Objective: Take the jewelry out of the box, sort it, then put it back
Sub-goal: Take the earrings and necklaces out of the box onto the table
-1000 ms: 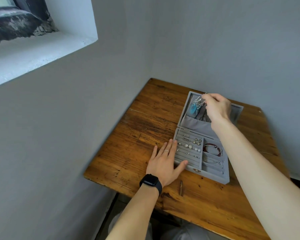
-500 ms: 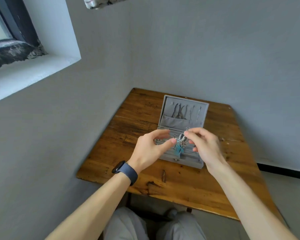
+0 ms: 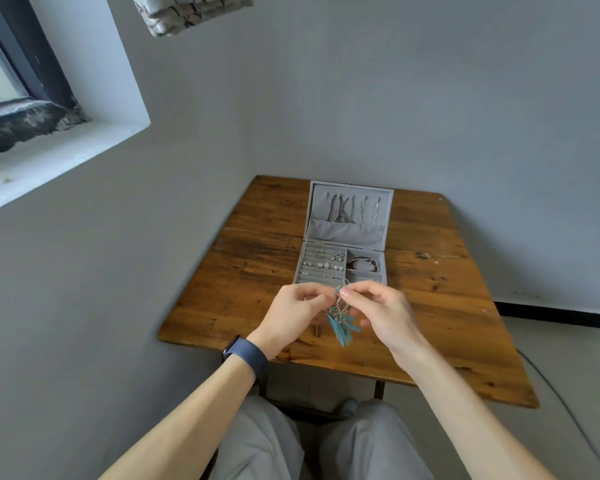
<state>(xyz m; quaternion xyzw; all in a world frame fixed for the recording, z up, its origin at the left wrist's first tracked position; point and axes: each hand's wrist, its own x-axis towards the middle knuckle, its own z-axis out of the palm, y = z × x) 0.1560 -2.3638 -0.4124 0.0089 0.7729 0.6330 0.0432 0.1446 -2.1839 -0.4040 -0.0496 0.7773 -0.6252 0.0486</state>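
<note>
A grey jewelry box (image 3: 347, 233) lies open on the wooden table (image 3: 257, 271). Its raised lid holds several hanging necklaces (image 3: 352, 209) above a fabric pocket. The tray has ring rows with small earrings (image 3: 323, 264) on the left and a dark red bracelet (image 3: 362, 264) on the right. In front of the box, above the table's near part, my left hand (image 3: 291, 317) and my right hand (image 3: 378, 313) both pinch the top of silver earrings with turquoise dangles (image 3: 341, 323), which hang down between them.
The table stands in a corner between two grey walls. A window recess (image 3: 66, 133) is at the upper left. A patterned cloth (image 3: 191, 12) hangs at the top. My knees in grey trousers (image 3: 274, 441) sit below the table's near edge. A cable (image 3: 568, 407) runs along the floor at right.
My right hand lifted the turquoise earrings out of the lid and brought them toward me. My left hand left the box's side and joined it on the earrings. The view pulled back.
</note>
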